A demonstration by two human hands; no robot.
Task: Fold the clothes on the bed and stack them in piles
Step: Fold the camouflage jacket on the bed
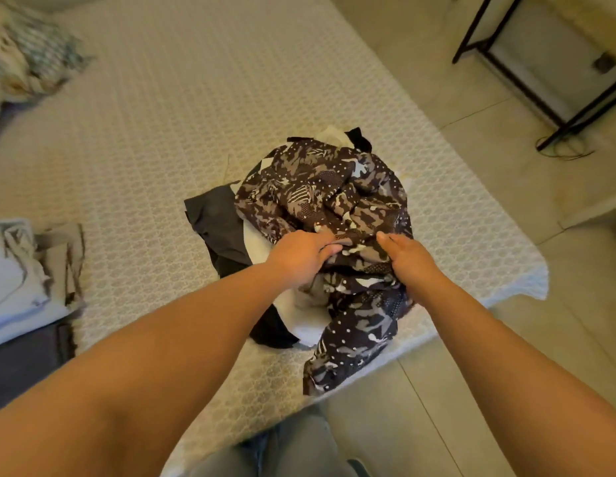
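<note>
A pale tiled floor (471, 390) lies to the right of the bed. At the upper right stands a black metal frame (554, 118), with thin dark cables (571, 151) looped on the tiles at its foot. A small dark block (604, 62) sits on the floor behind the frame's bars

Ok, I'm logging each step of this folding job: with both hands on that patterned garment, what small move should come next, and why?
Probably lift the patterned garment clear of the pile. Both the left hand and right hand already grip it, but it lies crumpled over white and dark clothes, one end hanging off the bed edge.
</note>
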